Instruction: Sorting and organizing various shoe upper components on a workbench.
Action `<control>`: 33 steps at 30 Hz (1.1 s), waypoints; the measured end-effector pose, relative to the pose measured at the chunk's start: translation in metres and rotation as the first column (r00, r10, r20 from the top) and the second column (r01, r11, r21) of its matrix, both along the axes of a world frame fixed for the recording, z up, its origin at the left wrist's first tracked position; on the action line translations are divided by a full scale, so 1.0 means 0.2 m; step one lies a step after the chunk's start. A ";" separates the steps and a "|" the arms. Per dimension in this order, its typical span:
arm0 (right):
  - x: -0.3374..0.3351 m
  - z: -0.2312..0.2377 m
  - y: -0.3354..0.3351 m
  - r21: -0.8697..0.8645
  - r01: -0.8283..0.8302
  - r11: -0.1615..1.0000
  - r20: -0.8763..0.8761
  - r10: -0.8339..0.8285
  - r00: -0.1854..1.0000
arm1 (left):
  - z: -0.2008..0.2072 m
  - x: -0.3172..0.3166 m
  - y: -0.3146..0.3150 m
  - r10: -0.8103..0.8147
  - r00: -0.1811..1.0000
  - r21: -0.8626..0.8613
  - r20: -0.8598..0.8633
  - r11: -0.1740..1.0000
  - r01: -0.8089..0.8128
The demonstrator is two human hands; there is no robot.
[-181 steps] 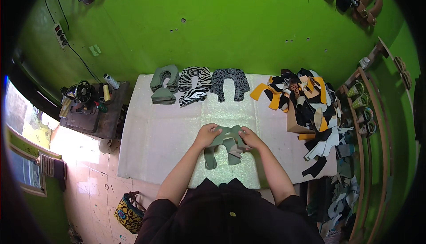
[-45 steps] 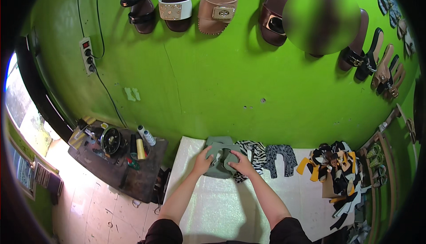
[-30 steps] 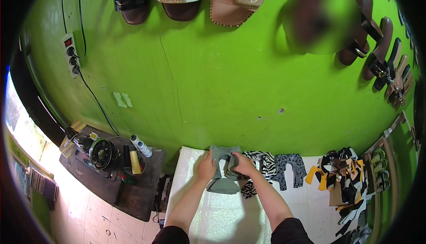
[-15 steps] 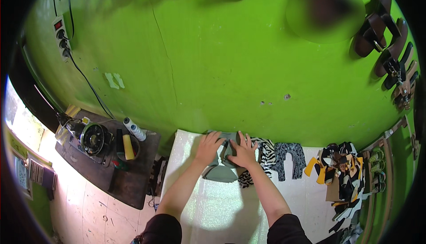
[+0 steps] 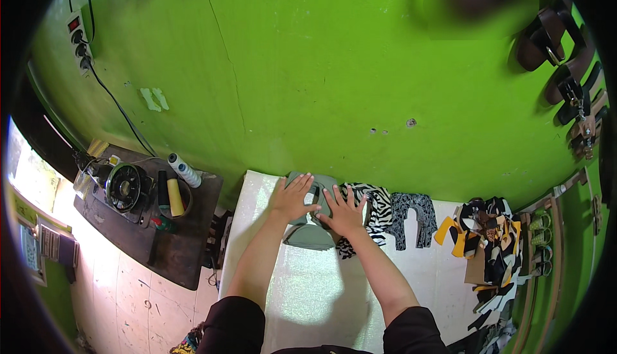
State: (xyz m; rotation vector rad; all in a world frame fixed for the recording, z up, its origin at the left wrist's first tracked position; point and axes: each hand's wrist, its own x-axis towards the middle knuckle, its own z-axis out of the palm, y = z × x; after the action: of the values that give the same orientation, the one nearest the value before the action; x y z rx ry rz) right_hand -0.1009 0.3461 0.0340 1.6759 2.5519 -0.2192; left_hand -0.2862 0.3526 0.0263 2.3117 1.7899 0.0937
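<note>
My left hand (image 5: 291, 201) lies flat on a grey-green cut piece (image 5: 321, 180), with its fingers stretched toward the wall. Beside it, my right hand (image 5: 344, 214) is spread over the right side of the same grey-green material. Both hands are open, and the thumbs point toward each other. A rounded grey-green part (image 5: 310, 237) shows nearer to me, below the hands. Whether these are one piece or a stack is hidden by my hands. Zebra-patterned pieces (image 5: 379, 201) lie just right of my right hand.
Dark patterned U-shaped pieces (image 5: 403, 207) and a heap of coloured scraps (image 5: 491, 238) lie farther right on the white table (image 5: 289, 302). At left stands a dark sewing-machine table (image 5: 186, 264) with thread cones (image 5: 185, 171). A green wall (image 5: 308, 97) borders the back.
Both hands have flattened out on the grey-green material, with the right fingers spread wider. The whole view has shifted slightly, so the table sits a little higher and farther left.
</note>
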 end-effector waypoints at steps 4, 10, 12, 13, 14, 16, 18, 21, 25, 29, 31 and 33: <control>-0.02 0.04 0.00 -0.034 0.016 0.999 0.028 -0.015 0.999 | 0.02 0.04 -0.01 0.065 0.991 0.019 -0.115 0.998 -0.063; -0.09 0.10 0.00 -0.014 0.039 0.999 0.129 -0.037 0.991 | 0.10 0.02 0.00 0.088 0.994 -0.023 -0.061 0.996 -0.089; -0.07 0.15 0.00 -0.034 0.051 0.998 0.032 -0.050 0.998 | 0.18 -0.01 -0.03 0.129 0.983 -0.024 0.127 0.992 -0.127; -0.05 0.19 -0.01 -0.070 0.057 0.996 -0.061 -0.061 0.996 | 0.22 -0.04 -0.04 0.132 0.984 -0.012 0.120 0.991 -0.132; -0.03 0.22 -0.01 -0.042 0.050 0.998 -0.188 -0.057 0.981 | 0.27 -0.06 -0.06 0.144 0.971 0.035 0.192 0.988 -0.153; 0.01 0.30 -0.05 -0.013 0.027 1.000 -0.245 -0.029 0.969 | 0.35 -0.09 -0.12 0.145 0.955 0.091 0.258 0.981 -0.174; 0.04 0.37 -0.10 0.013 0.011 1.000 -0.339 -0.006 0.941 | 0.39 -0.14 -0.21 0.163 0.904 0.202 0.396 0.944 -0.259; 0.12 0.36 -0.23 0.055 0.069 0.996 -0.554 -0.027 0.832 | 0.41 -0.17 -0.39 0.188 0.812 0.319 0.553 0.852 -0.415; 0.30 0.32 -0.58 0.169 0.172 0.970 -0.780 0.025 0.626 | 0.40 -0.11 -0.69 0.184 0.703 0.342 0.687 0.772 -0.536; 0.47 0.23 -0.93 0.133 0.227 0.965 -0.842 -0.011 0.539 | 0.35 0.04 -1.03 0.243 0.524 0.227 0.816 0.699 -0.678; 0.54 0.24 -1.10 0.059 0.287 0.956 -0.863 -0.096 0.496 | 0.33 0.14 -1.18 0.339 0.494 0.157 0.801 0.677 -0.719; 0.64 0.26 -1.21 0.049 0.342 0.939 -0.869 -0.129 0.478 | 0.28 0.24 -1.32 0.339 0.506 0.158 0.793 0.688 -0.709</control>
State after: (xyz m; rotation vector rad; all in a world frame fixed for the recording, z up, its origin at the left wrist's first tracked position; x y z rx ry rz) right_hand 0.0280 0.1031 0.0870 2.4968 3.0049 -1.1129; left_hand -0.2380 0.0884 0.0832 1.3913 2.0529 1.4818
